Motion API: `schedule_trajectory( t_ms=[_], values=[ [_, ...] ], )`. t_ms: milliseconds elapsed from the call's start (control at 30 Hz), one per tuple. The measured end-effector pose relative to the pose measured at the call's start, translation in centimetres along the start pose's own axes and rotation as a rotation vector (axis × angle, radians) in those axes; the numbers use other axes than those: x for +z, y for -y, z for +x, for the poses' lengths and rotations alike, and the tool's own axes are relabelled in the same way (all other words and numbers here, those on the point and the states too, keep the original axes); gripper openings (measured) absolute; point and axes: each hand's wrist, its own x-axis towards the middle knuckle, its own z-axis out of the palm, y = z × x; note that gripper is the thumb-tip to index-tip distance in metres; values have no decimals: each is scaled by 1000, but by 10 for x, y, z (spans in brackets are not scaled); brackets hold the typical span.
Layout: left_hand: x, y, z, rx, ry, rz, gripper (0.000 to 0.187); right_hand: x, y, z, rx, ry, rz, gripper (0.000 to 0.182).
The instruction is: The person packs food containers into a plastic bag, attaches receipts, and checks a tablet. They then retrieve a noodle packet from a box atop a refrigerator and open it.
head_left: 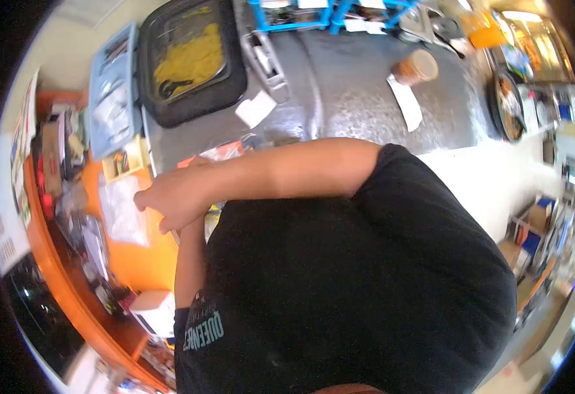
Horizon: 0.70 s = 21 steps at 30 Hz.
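My right arm crosses in front of my chest to the left. At its end my right hand (181, 192) hangs over an orange surface with its fingers apart and bent down, nothing showing between them. Its fingertips are right at the edge of a stack of clear plastic bags (125, 209). Behind the right wrist, a little of my left hand (199, 160) shows beside an orange and clear packet (225, 152); its fingers are hidden. My left forearm rises from below, under the right hand. A small wooden box (125, 161) sits just beyond the bags.
On the metal counter (346, 92) stand a black tub (238, 85) of yellow food, a cup (415, 67) with a paper slip, and blue racks (294, 16). A blue basket (132, 79) is at the left. Orange shelving (44, 223) holds assorted goods.
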Motion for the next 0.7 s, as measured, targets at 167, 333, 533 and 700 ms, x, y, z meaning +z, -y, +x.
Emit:
schedule_trajectory(
  t_ms=[167, 333, 533, 700],
  values=[
    [-7, -4, 3, -43, 22, -96, 31, 14, 16, -15, -54, -50, -73, 50],
    [-27, -19, 0, -115, 15, -365, 30, 16, 16, -33, -169, 12, -93, 44],
    [-81, -72, 4, -8, -33, -921, 33, -28, -30, -99, -491, -343, 93, 51],
    [-129, -202, -8, -51, -367, -1031, 43, -50, -97, -165, -308, -691, -335, 49]
  ],
)
